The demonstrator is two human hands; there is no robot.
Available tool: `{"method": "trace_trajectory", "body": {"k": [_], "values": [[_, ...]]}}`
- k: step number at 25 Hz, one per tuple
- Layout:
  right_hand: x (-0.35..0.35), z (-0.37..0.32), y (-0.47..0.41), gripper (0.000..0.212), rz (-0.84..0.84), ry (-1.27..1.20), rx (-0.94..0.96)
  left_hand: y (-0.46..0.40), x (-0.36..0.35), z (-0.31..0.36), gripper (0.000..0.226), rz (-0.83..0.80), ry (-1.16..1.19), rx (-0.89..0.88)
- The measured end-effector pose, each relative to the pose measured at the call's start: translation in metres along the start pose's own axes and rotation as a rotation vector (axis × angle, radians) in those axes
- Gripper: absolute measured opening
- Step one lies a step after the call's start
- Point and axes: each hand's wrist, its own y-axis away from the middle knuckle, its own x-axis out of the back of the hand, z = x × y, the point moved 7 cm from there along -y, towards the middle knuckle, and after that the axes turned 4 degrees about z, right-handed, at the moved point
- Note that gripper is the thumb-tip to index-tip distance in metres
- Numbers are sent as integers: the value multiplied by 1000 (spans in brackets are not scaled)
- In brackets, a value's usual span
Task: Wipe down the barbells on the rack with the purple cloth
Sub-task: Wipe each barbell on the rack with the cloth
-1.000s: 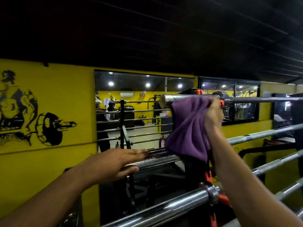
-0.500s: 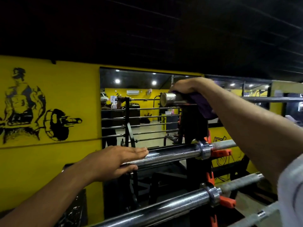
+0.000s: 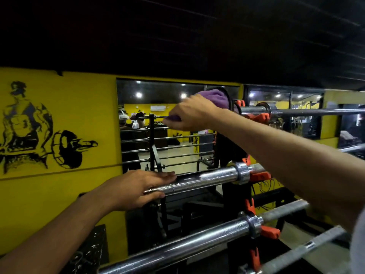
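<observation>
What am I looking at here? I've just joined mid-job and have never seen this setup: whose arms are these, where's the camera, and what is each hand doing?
There is no machine: this is a person working bare-handed, filmed by one wide-angle camera worn on their head, so both arms reach in from below. In front stands a rack with orange hooks carrying chrome barbells one above another. The right hand is raised at the end of the top barbell, its grip closed on the purple cloth bunched over the bar's end. The left hand rests on the sleeve of the next barbell down, fingers lying flat over it, apparently steadying it. A third barbell sits lower. Behind is a yellow wall with a weightlifter mural and a mirror reflecting the gym.
</observation>
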Motion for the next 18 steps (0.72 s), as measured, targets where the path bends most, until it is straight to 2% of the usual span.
{"method": "trace_trajectory", "body": {"k": [2, 4, 7, 11, 12, 15, 18], "values": [[-1, -10, 14, 58, 9, 111, 127, 0, 3, 1, 56, 19, -3, -8], [6, -16, 26, 61, -4, 88, 131, 0, 3, 2, 55, 44, -9, -14], [33, -23, 33, 62, -45, -31, -39, 4, 0, 0, 55, 81, 17, 4], [49, -9, 65, 47, -132, -174, -260, 1, 3, -4, 55, 105, 88, 19], [51, -6, 80, 46, -152, -205, -294, 0, 4, -3, 55, 107, 77, 1], [60, 0, 127, 66, -227, -263, -422, 1, 5, 5, 58, 86, -23, -42], [84, 1, 163, 55, -210, -366, -514, 6, 17, 15, 59, 183, -21, -10]]}}
